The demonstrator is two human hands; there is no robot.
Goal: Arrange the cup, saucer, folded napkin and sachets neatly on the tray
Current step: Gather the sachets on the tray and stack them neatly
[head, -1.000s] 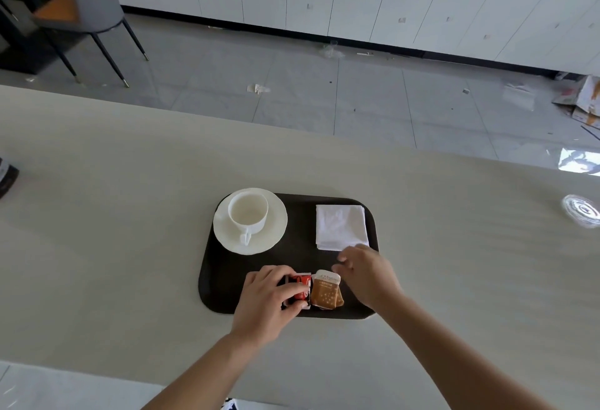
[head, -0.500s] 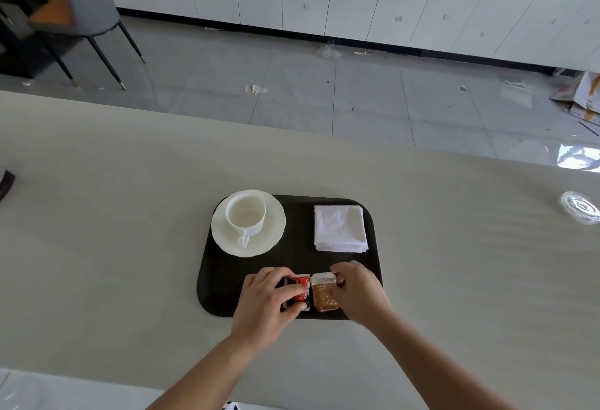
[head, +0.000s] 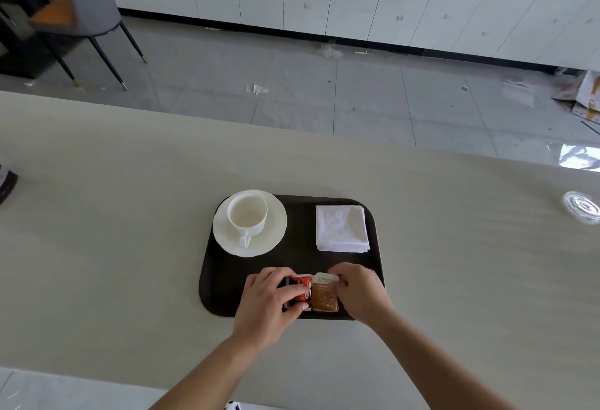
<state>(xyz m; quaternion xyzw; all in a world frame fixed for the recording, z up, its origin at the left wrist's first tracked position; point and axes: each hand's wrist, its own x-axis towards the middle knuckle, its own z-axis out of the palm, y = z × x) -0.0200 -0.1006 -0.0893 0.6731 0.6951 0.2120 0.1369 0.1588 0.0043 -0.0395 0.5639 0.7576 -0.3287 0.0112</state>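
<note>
sachets [head: 316, 292] pinched between left hand [head: 266, 304] and right hand [head: 360, 292].

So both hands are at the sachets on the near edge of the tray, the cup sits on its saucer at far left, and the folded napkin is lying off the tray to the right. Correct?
Not quite. The head view shows the folded napkin lying on the tray, in its far right corner, not off it. The rest holds: left hand and right hand at the sachets, cup on its saucer at far left.
</note>
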